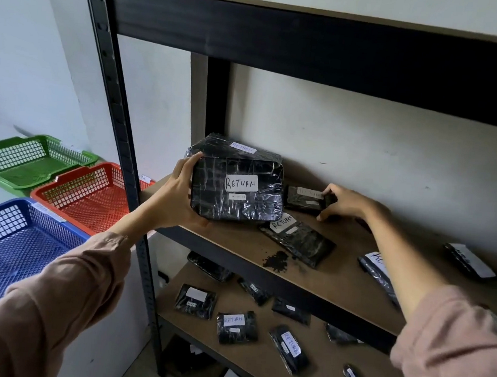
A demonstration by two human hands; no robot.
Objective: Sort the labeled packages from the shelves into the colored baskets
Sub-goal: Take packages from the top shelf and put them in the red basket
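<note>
In the middle of the frame our left hand (177, 194) grips the large package (237, 193) by its left edge, thumb over the top corner and fingers curled underneath. The package is tipped up off the shelf board (338, 283) so that its white "RETURN" label faces us, and we judge the tilt is there to let us read it before carrying it off. Just behind it lies a second wrapped package (238, 151) with the same word on its label. Right of centre, our right hand (342, 204) closes on the right end of a small package (305, 199) that rests on the board by the back wall. Its fingers wrap over the top and its thumb sits below, and the label is too faint to read. We seem to be taking one item per hand to save a trip. A flat package (296, 242), also marked "RETURN", lies below the two, beside a scatter of dark crumbs (277, 261). More packages sit on the lower shelf (198, 334). At the left edge of the frame the green basket (33, 160), red basket (90, 192) and blue basket (11, 245) stand side by side with nothing in them that we can see. Their small tags are unreadable, so we cannot tell which one takes returns.
</note>
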